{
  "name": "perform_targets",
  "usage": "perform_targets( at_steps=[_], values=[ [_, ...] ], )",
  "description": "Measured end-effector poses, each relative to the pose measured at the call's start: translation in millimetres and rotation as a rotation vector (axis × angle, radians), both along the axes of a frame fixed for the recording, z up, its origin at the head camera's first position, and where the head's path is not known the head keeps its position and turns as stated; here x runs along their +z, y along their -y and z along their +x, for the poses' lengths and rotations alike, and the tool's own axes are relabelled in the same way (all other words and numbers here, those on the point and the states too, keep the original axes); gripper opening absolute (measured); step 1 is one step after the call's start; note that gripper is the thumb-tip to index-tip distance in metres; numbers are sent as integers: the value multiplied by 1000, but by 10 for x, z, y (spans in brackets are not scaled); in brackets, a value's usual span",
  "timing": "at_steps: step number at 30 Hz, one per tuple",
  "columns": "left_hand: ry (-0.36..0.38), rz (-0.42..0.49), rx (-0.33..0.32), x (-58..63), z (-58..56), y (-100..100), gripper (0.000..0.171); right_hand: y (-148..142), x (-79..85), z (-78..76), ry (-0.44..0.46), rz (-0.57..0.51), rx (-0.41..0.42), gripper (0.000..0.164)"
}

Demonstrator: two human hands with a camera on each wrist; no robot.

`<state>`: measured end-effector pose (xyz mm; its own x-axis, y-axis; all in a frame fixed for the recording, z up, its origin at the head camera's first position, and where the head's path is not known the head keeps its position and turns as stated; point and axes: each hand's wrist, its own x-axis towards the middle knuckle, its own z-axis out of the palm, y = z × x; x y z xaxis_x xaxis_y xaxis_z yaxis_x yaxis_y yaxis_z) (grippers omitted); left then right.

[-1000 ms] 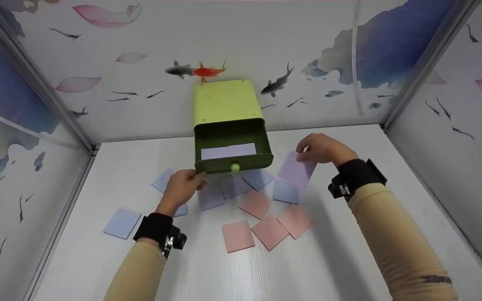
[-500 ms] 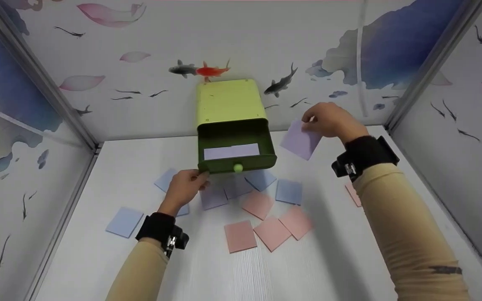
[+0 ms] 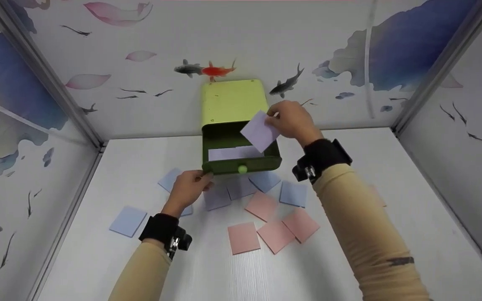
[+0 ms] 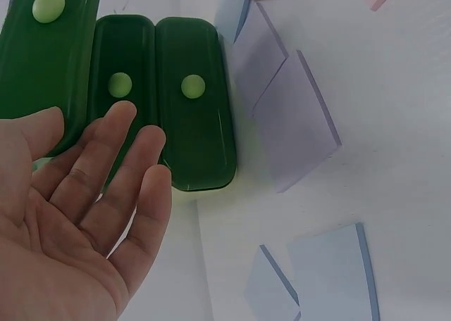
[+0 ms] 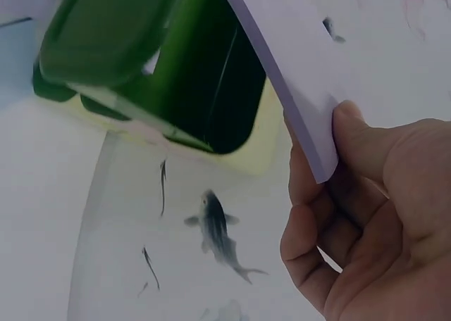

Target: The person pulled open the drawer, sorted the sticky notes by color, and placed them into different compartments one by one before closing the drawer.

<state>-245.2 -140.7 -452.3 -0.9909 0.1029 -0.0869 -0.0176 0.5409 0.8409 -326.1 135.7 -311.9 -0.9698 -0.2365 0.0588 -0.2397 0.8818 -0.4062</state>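
Observation:
My right hand [image 3: 293,119] pinches a purple sticky note pad [image 3: 260,131] by one corner, thumb on its face and fingers behind. The pad is tilted over the right side of a pulled-out dark green drawer [image 3: 224,168]. Inside that drawer, purple pads [image 3: 228,154] show behind the front panel. My left hand [image 3: 187,187] holds the drawer's left front corner. In the left wrist view the thumb lies on the drawer front [image 4: 46,67], while the other fingers extend loosely before two closed lower drawers [image 4: 194,117]. The drawer belongs to a yellow-green cabinet [image 3: 234,100].
Purple pads [image 3: 217,198] and blue pads [image 3: 293,193] lie on the white table [image 3: 241,280] just before the cabinet. Several pink pads [image 3: 244,238] are nearer the front. One blue pad [image 3: 128,221] sits at far left. A patterned wall [image 3: 140,113] stands behind the cabinet.
My right hand has lifted the purple pad from beside the cabinet's right and carried it left, over the open drawer. The left hand has stayed at the drawer corner.

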Motion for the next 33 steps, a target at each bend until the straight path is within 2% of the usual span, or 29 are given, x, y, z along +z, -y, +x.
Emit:
perform_targets(
  at_steps=[7,14,19,24,33],
  values=[
    [-2,15,1,3,0,-31,35,354,-304,9,3,-40,-95,22],
    [-16,-5,-5,-12,-22,-45,35,560,-545,51,62,-83,-139,47],
    [-16,-9,3,-5,-23,-39,33,661,-611,76,126,-74,-140,50],
    [1,-6,10,-1,-20,-26,33,732,-640,104,180,-3,-159,45],
    [21,-3,18,-37,-26,5,34,845,-659,116,183,86,-155,41]
  ],
)
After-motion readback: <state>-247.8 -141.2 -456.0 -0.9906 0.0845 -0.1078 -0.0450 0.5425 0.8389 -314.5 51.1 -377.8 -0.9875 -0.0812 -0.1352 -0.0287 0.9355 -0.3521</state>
